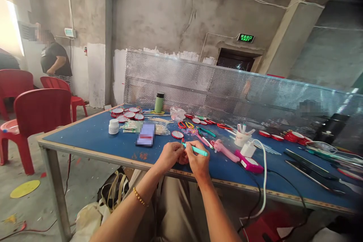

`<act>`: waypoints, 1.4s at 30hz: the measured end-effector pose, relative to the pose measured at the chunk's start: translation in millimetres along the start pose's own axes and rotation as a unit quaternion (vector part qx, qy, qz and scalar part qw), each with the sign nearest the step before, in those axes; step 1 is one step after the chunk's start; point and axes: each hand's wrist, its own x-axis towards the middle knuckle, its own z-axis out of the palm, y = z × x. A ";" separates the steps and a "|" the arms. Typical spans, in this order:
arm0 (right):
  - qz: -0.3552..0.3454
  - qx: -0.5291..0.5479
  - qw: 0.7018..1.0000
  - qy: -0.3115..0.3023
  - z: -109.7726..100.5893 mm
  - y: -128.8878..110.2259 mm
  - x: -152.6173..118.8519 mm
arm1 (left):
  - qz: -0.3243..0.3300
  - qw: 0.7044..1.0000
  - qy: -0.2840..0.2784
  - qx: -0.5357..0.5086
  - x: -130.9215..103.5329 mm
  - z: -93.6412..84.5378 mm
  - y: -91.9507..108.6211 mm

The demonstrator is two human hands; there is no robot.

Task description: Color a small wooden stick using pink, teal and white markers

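My right hand [199,162] is closed around a teal marker pen [200,150], its tip end pointing left toward my other hand. Beside it, my left hand [171,155] has its fingers pinched together; a small red bit shows near the fingertips, but what they hold is mostly hidden. Both hands are close together over the table's front edge. Just beyond them lies a small round drum-like disc [177,134] with a red rim and white face. A phone [145,135] with a lit screen leans to the left of it.
The blue table [93,140] carries a white jar [114,126], a green bottle [159,103], pliers [207,132], a pink glue gun [226,151], a magenta box [249,162] with cables and a pen cup [242,136]. A perforated metal screen [181,79] stands behind. A person stands far left.
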 end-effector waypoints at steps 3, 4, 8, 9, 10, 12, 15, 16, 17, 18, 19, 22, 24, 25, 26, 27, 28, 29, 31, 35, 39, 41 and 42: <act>-0.012 -0.009 1.000 0.001 -0.1 -0.6 0.7 | -0.001 1.000 0.005 0.021 -0.2 -0.5 1.4; -0.013 -0.010 1.000 0.000 -0.1 -0.5 0.7 | 0.000 1.000 0.006 0.025 -0.4 -0.6 2.0; -0.010 -0.011 1.000 -0.006 0.0 0.1 0.6 | 0.007 0.999 0.007 0.031 -1.3 -0.5 4.4; -0.010 -0.012 1.000 -0.006 0.0 0.2 0.6 | 0.007 1.000 0.007 0.030 -1.4 -0.4 4.7; -0.010 -0.012 1.000 -0.006 -0.1 0.2 0.6 | 0.006 1.000 0.006 0.028 -1.6 -0.3 5.0; -0.012 -0.012 1.000 -0.007 -0.4 0.3 0.8 | 0.003 1.000 0.005 0.021 -1.7 -0.1 5.1; -0.010 -0.013 1.000 -0.006 -0.7 0.9 1.1 | -0.001 1.000 0.004 0.014 -1.7 0.1 4.7; -0.009 -0.013 1.000 -0.005 -0.6 1.3 1.1 | -0.002 1.000 0.005 0.014 -1.6 0.0 4.5; -0.007 -0.013 1.000 -0.004 -0.5 1.7 1.1 | -0.003 1.000 0.006 0.014 -1.6 0.0 4.3; -0.005 -0.012 1.000 -0.004 -0.3 2.2 1.1 | -0.003 1.000 0.007 0.015 -1.5 -0.2 4.1; -0.004 -0.011 1.000 -0.004 0.0 2.7 1.0 | -0.004 1.000 0.007 0.015 -1.5 -0.3 3.9; -0.002 -0.011 1.000 -0.005 0.4 3.8 0.6 | -0.006 1.000 0.003 0.014 -1.1 -0.8 3.2; 0.001 -0.011 1.000 -0.003 0.4 4.4 0.1 | -0.008 1.000 0.003 0.008 -0.8 -0.8 2.3; 0.003 -0.010 1.000 -0.001 0.3 4.7 -0.1 | -0.009 1.000 0.004 0.003 -0.5 -0.6 1.8; 0.006 -0.007 1.000 0.003 0.2 4.9 -0.3 | -0.011 1.000 0.005 -0.003 -0.3 -0.5 1.2; 0.008 -0.004 1.000 0.007 0.2 5.0 -0.3 | -0.013 1.000 0.006 -0.009 -0.1 -0.2 0.6; 0.009 -0.002 1.000 0.010 0.2 4.9 -0.3 | -0.014 1.000 0.006 -0.014 0.1 0.0 -0.1; 0.008 -0.002 1.000 0.012 0.2 4.8 -0.2 | -0.015 1.000 0.005 -0.017 0.3 0.2 -0.6; 0.002 -0.006 1.000 0.010 0.2 4.0 0.2 | -0.014 1.000 0.004 -0.017 0.5 0.4 -1.4; -0.005 -0.012 1.000 0.003 -0.1 1.8 0.6 | -0.010 1.000 0.008 -0.003 0.3 0.3 -1.0; -0.006 -0.013 1.000 0.000 0.1 1.1 0.6 | -0.009 1.000 0.009 0.007 -1.1 0.1 2.4; -0.008 -0.017 1.000 -0.001 0.2 1.2 0.7 | -0.012 1.000 0.008 0.005 -1.8 0.2 3.9; -0.009 -0.019 1.000 -0.001 0.1 1.2 0.9 | -0.013 1.000 0.008 0.004 -2.0 0.3 4.4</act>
